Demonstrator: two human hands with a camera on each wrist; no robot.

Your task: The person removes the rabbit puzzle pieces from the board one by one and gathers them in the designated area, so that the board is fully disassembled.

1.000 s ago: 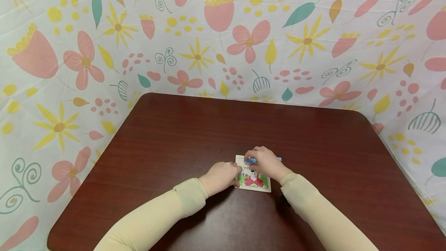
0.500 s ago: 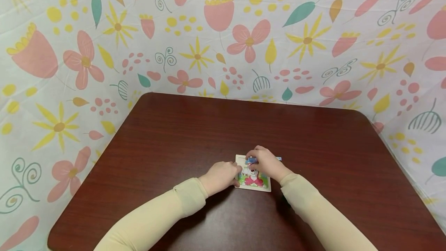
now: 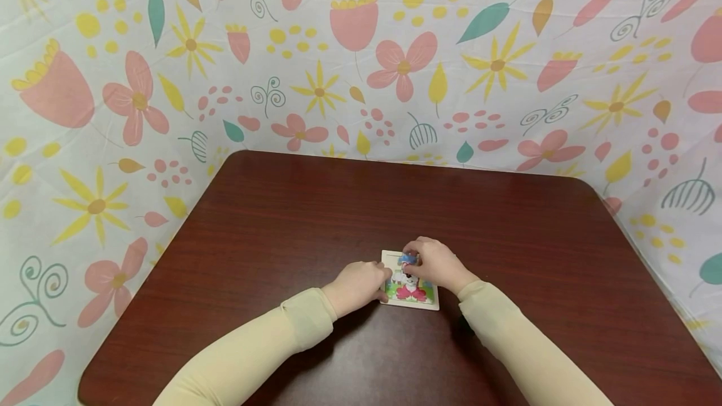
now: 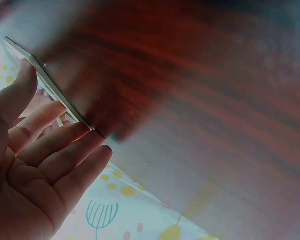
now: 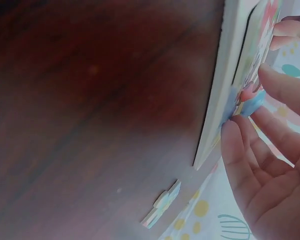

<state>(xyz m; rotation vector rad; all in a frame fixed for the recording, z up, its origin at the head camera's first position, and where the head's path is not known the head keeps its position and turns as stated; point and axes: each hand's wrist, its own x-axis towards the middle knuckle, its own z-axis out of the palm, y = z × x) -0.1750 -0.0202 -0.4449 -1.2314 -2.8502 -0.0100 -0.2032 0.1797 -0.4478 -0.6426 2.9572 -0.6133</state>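
Observation:
A small wooden jigsaw board (image 3: 410,306) lies on the table, its picture showing a white character with a pink-red part over green. My left hand (image 3: 358,286) steadies its left edge; in the left wrist view the thumb (image 4: 26,75) and fairly straight fingers touch along the rim. Over the board's upper part, my right hand (image 3: 437,263) pinches a blue puzzle piece (image 3: 408,259) between thumb and fingers. In the right wrist view the blue piece (image 5: 253,103) is tilted close over the board (image 5: 215,100), partly hidden by the fingertips.
Another loose puzzle piece (image 5: 162,204) lies on the table near the board's corner; my right hand hides it in the head view. The dark brown wooden table (image 3: 316,205) has rounded corners, with a flower-print cloth (image 3: 361,49) hanging behind it.
My right hand has shifted slightly right with the blue piece, which now shows more of itself. The loose piece at the right has gone behind that hand. My left hand has stayed put.

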